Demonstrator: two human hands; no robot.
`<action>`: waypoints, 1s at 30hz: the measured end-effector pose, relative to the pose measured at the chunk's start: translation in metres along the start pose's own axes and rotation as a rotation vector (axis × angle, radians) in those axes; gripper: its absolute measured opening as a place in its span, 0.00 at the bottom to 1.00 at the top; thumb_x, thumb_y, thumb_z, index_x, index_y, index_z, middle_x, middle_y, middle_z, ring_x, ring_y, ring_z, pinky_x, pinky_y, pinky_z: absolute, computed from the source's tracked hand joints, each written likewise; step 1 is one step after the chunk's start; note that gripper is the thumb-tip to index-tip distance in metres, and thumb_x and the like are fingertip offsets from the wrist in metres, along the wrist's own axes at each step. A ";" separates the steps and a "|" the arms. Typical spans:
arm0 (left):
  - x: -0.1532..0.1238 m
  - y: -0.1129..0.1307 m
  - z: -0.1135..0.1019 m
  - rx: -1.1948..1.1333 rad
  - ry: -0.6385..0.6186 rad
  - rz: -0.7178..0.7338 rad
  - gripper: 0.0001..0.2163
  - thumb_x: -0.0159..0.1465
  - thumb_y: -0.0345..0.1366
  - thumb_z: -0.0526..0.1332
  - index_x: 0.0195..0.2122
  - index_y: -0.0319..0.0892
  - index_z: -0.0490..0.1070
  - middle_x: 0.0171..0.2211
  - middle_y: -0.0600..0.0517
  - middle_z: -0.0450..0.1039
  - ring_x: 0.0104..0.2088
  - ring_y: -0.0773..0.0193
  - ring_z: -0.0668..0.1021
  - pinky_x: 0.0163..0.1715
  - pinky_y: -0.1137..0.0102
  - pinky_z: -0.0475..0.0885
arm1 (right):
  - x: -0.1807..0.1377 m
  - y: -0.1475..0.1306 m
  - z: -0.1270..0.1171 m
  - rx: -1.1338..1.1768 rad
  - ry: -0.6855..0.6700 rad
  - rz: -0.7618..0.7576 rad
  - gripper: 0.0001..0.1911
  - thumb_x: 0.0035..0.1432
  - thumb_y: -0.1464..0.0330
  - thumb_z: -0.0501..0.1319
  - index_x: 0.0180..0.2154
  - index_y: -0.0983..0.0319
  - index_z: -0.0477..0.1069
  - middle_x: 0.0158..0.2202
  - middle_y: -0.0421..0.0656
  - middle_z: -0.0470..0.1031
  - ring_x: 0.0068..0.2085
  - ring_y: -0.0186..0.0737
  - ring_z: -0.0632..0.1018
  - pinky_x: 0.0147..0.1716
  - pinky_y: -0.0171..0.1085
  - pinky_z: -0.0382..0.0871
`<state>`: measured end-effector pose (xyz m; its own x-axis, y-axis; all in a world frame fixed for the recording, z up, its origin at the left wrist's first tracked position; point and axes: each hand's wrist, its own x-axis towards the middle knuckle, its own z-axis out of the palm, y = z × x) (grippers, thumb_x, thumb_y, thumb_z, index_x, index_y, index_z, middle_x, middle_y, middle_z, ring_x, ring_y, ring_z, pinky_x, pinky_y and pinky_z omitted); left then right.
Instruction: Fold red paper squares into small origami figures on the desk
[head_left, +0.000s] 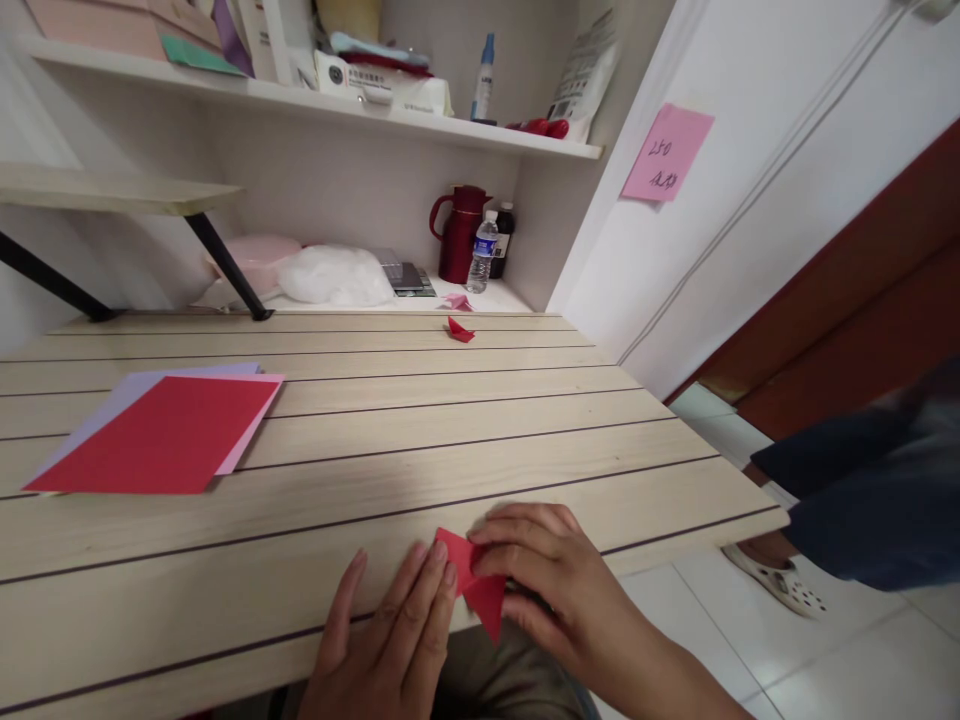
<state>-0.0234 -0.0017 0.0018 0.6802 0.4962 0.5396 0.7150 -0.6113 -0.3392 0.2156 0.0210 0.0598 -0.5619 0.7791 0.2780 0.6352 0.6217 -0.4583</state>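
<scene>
A folded piece of red paper point(489, 598) lies at the table's near edge, one pointed flap hanging past the edge. My left hand point(394, 625) rests flat, its fingertips pressing on the paper's left side and the fingers stretched out. On the right side, my right hand point(551, 580) pinches the paper between thumb and fingers; part of the paper is hidden behind those fingers. Farther back on the table sits a small folded red paper shape point(460, 330). Red, pink and lilac sheets point(161, 435) lie stacked at the left.
A shelf stand point(202, 240) with black legs stands at the back left. Behind the table are a dark red jug point(461, 235), a water bottle point(483, 252) and a white plastic bag point(334, 275). At the right, a person's legs point(862, 490) stand beside the table.
</scene>
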 end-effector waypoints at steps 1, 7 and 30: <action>0.000 0.000 0.000 -0.003 -0.005 0.002 0.19 0.66 0.37 0.57 0.58 0.45 0.69 0.61 0.53 0.69 0.65 0.60 0.63 0.69 0.48 0.38 | 0.002 0.000 0.001 0.015 0.005 0.016 0.05 0.64 0.67 0.61 0.43 0.55 0.73 0.52 0.42 0.76 0.55 0.45 0.73 0.54 0.47 0.63; 0.000 0.001 0.000 -0.024 -0.018 -0.015 0.17 0.66 0.37 0.57 0.56 0.48 0.70 0.62 0.55 0.68 0.67 0.61 0.59 0.69 0.49 0.37 | 0.005 0.005 0.002 0.061 0.025 0.051 0.04 0.62 0.72 0.62 0.39 0.56 0.71 0.52 0.42 0.75 0.53 0.45 0.73 0.53 0.46 0.64; 0.001 0.012 0.003 -0.135 0.076 -0.136 0.14 0.67 0.28 0.52 0.49 0.44 0.73 0.57 0.50 0.74 0.60 0.63 0.72 0.69 0.50 0.40 | 0.021 0.000 0.019 -0.085 0.150 0.175 0.07 0.61 0.70 0.64 0.30 0.59 0.67 0.42 0.42 0.75 0.41 0.45 0.73 0.43 0.44 0.64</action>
<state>-0.0140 -0.0068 -0.0045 0.5612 0.5345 0.6320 0.7675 -0.6218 -0.1557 0.1937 0.0354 0.0493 -0.3582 0.8751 0.3254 0.7622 0.4754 -0.4393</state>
